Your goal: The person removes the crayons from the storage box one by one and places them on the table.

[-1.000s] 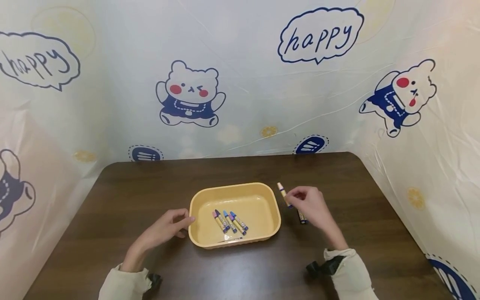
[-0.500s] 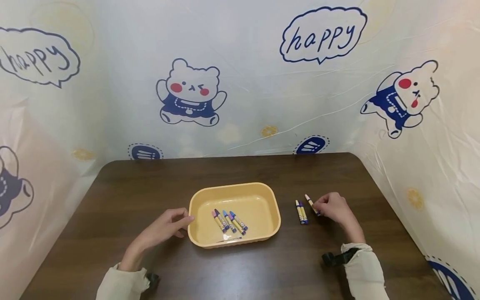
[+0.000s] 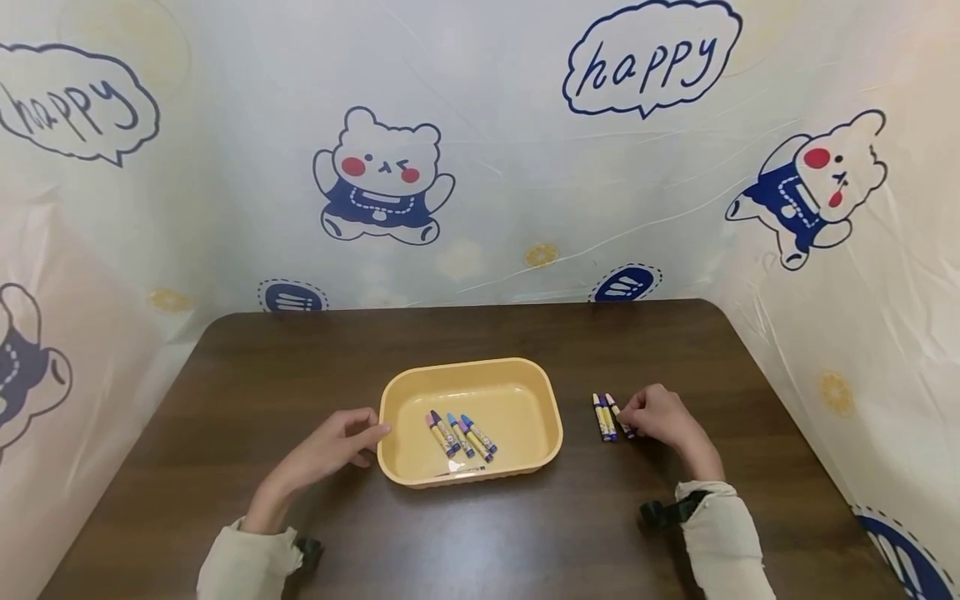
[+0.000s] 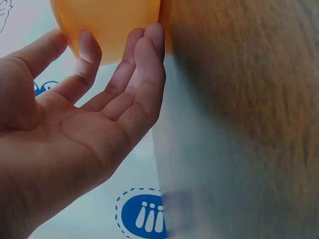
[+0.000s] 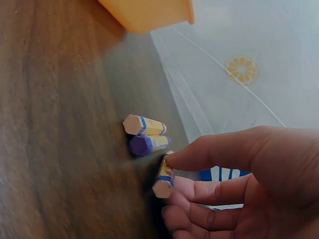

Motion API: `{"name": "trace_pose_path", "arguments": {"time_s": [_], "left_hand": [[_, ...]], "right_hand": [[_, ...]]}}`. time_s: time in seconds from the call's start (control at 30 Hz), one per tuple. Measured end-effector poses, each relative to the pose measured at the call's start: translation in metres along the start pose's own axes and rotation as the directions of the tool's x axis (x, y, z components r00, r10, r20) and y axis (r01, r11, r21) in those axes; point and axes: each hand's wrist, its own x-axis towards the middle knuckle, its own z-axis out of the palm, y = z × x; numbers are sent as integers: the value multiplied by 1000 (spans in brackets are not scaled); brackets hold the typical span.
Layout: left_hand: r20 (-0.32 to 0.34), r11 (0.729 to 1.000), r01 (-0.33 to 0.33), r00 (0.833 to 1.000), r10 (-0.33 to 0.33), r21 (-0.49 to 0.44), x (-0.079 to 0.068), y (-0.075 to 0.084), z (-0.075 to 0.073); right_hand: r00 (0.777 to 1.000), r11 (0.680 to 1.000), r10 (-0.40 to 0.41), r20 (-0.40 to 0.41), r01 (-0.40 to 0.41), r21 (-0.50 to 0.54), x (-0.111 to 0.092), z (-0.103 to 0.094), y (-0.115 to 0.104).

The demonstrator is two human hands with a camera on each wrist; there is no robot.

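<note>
My left hand (image 3: 333, 446) holds the left end of the yellow plastic tray (image 3: 551, 392), thumb at the rim and fingertips against the outer wall (image 4: 114, 30). Several paper-wrapped crayons (image 3: 457, 435) lie inside the tray, left of its middle. My right hand (image 3: 663, 417) pinches a pale-tipped crayon (image 5: 164, 181) between thumb and fingers, low at the tabletop; whether it touches the wood is unclear. Just left of it, a pale crayon (image 5: 144, 125) and a purple crayon (image 5: 149, 144) lie side by side on the table, right of the tray.
The brown wooden table (image 3: 465, 533) has rounded far corners. A patterned cloth (image 3: 495, 167) with bears and "happy" bubbles hangs behind it and along both sides. Dark camera straps (image 3: 667, 510) sit at both wrists.
My right hand has carried the pale-tipped crayon right and down from beside the tray, then brought it slightly left, closer to the two lying crayons. My left hand stays at the tray.
</note>
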Motion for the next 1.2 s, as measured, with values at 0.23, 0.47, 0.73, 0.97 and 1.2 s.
{"name": "trace_pose_path", "arguments": {"time_s": [0.23,0.47,0.73,0.97,1.2], "left_hand": [[4,1000,12,1000,-11,-21,0,0,0],[-12,1000,15,1000,-15,-22,-1,-3,0],[-43,1000,2,999,0,26,0,-2,1],[-9,999,-32,999,33,32,0,5,-4],[7,992,-42,999,41,118,-1,16,-7]], "right_hand": [[1000,1000,2,16,-3,22,-1,2,-3],[1000,999,11,21,-12,36,0,3,-4],[1000,999,8,19,-9,49,1,1,-3],[999,998,37,-2,-37,58,2,1,-5],[999,997,27,29,-29,74,-1,0,-2]]}}
